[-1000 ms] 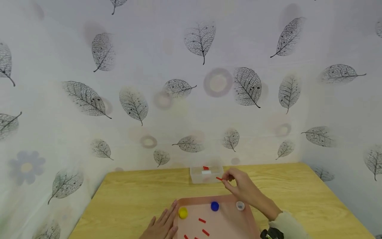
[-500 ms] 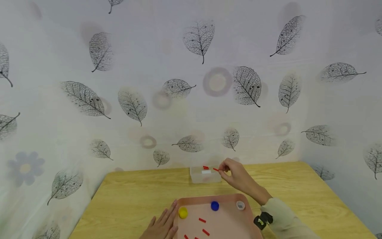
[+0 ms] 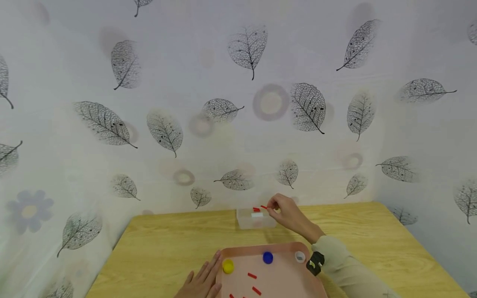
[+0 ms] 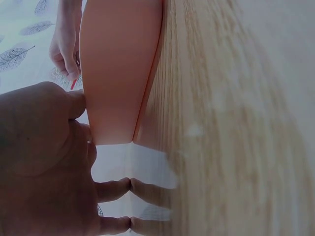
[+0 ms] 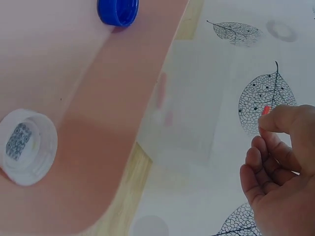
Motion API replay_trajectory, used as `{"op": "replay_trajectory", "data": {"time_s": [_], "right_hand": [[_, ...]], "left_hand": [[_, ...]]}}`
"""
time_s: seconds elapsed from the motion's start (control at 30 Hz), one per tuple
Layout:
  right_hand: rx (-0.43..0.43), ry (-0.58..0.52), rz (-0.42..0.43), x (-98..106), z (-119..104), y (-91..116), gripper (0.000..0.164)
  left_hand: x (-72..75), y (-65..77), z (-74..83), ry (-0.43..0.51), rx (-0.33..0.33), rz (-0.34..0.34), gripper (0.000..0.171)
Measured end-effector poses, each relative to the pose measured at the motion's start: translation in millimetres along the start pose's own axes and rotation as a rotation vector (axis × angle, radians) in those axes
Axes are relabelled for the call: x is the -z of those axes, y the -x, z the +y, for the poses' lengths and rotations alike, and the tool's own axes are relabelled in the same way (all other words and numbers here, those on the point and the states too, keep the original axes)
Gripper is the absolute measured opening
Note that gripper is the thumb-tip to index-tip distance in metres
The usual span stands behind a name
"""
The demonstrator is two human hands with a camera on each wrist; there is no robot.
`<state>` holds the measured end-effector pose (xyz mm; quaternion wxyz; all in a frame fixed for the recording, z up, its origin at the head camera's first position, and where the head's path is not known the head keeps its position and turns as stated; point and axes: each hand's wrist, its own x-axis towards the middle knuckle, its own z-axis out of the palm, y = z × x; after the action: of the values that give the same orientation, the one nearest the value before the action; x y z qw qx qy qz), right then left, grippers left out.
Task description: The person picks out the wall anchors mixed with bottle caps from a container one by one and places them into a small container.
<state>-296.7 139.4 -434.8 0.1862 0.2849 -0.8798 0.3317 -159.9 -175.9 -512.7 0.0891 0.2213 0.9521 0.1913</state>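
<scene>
One wooden table [image 3: 160,236] spans my view, carrying one pink tray [image 3: 285,279] at the near side and one clear box [image 3: 246,222] at the far side. Two hands show. The left hand [image 3: 201,278] lies with fingers straight against the tray's left wall; I'd use it to steady the tray. The right hand [image 3: 290,213] has thumb and forefinger narrowed on a red stick [image 3: 263,207], free end leftward, seemingly over the box's right part. To do this well, I'd pinch lightly near one end and carry the wrist high enough to clear the box's rim. Three caps lie along the tray's far part: yellow cap [image 3: 228,266] left, blue cap [image 3: 268,257] middle, white cap [image 3: 300,257] right. I count four tray sticks [image 3: 252,275], two cut off by my view's near edge, plus the held one; a red bunch [image 3: 256,210] at the box is too small to count.
</scene>
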Motion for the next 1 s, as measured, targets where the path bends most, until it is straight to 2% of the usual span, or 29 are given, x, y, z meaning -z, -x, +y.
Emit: {"op": "replay_trajectory", "data": {"time_s": [0.47,0.73,1.0], "right_hand": [[-0.026,-0.027,-0.046,-27.0,12.6,-17.0,0.006],[-0.080,0.029,-0.070,-42.2,18.9,-24.7,0.007],[-0.108,0.046,-0.121,-49.2,19.0,-27.3,0.007]], "left_hand": [[-0.6,-0.3,-1.9,0.011,-0.003,-0.024,0.062],[-0.8,0.0,-1.3,0.011,-0.004,-0.015,0.061],[-3.9,-1.2,-4.0,0.006,-0.015,0.007,0.060]]}}
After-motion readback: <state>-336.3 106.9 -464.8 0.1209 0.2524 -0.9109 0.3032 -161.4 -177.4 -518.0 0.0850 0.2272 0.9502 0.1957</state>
